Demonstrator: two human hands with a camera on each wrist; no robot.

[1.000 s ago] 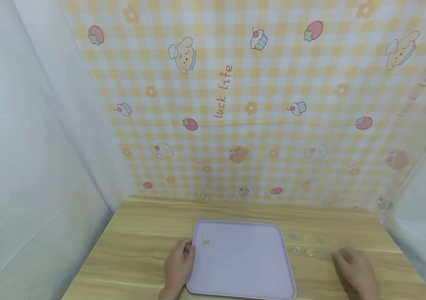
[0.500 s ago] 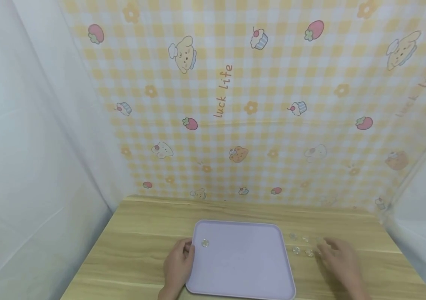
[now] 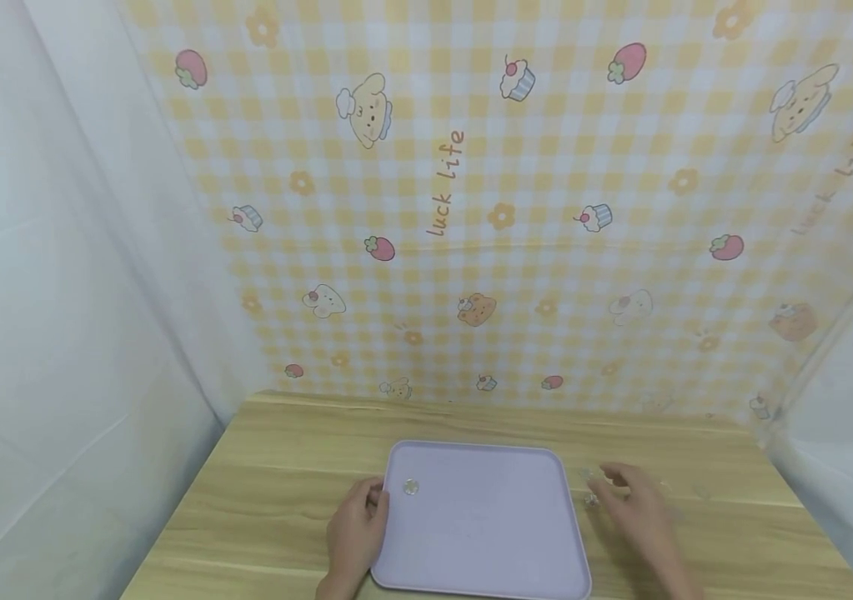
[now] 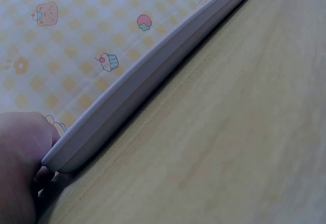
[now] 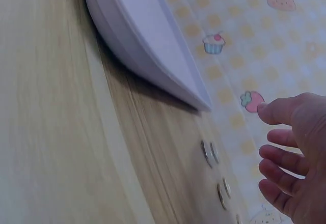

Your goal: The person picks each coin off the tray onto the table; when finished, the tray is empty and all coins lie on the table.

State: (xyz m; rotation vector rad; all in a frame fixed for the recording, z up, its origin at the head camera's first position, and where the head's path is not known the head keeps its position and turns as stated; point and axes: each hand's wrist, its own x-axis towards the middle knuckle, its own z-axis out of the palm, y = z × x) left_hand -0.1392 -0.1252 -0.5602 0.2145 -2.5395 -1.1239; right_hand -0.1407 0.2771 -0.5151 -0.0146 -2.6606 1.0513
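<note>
A lavender rectangular tray (image 3: 486, 521) lies on the wooden table, with one small clear round disc (image 3: 411, 487) in its upper left part. My left hand (image 3: 357, 529) grips the tray's left edge; the left wrist view has this hand (image 4: 23, 160) at the rim. Right of the tray, my right hand (image 3: 634, 508) hovers over several similar clear discs (image 3: 591, 500), partly covering them. In the right wrist view, thumb and fingers of the right hand (image 5: 300, 158) are apart with nothing between them, beside the thin-looking discs (image 5: 221, 196). Their exact kind is too small to tell.
The wooden table (image 3: 283, 483) extends on both sides of the tray. Behind it hangs a yellow-checked cloth (image 3: 501, 267) with cartoon prints. White sheets (image 3: 58, 333) close off the left and right sides.
My right hand has moved left along the discs, from their right end to those nearest the tray. My left hand and the tray have stayed in place.
</note>
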